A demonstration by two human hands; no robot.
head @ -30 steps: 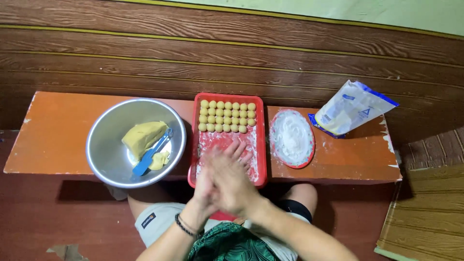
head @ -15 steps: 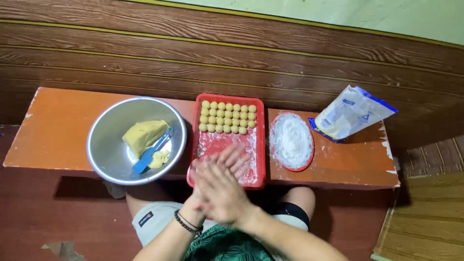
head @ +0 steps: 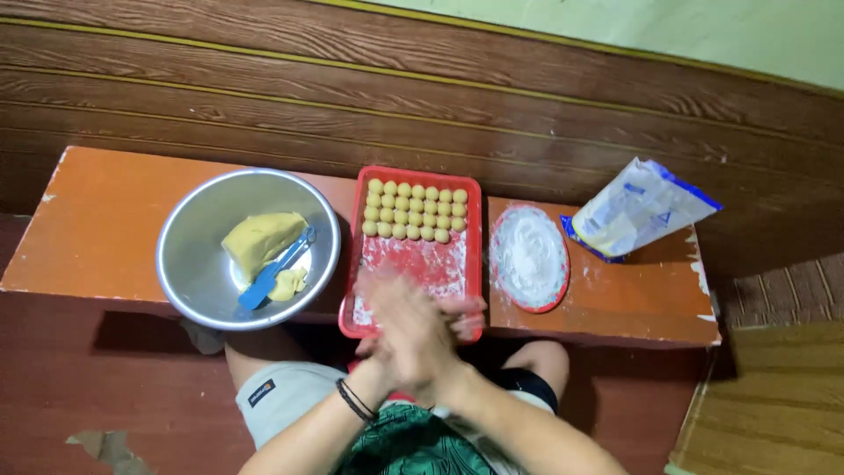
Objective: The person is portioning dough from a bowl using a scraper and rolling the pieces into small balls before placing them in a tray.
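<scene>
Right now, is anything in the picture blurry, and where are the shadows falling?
Head view: the pressed-together hands are smeared by motion; the dough balls and red tray stay sharp. The bench casts a dark shadow on the floor below; the metal bowl shows soft sheen, no harsh glare.

Before you stands an orange bench [head: 105, 229] against a dark wooden wall [head: 352, 79]. On your left a metal bowl [head: 202, 264] holds a yellow dough block [head: 259, 239] and a blue spatula [head: 274, 268]. To your right lies a red plate [head: 529, 258] dusted with white flour, and beside it a crumpled white-and-blue bag [head: 637, 209].
</scene>
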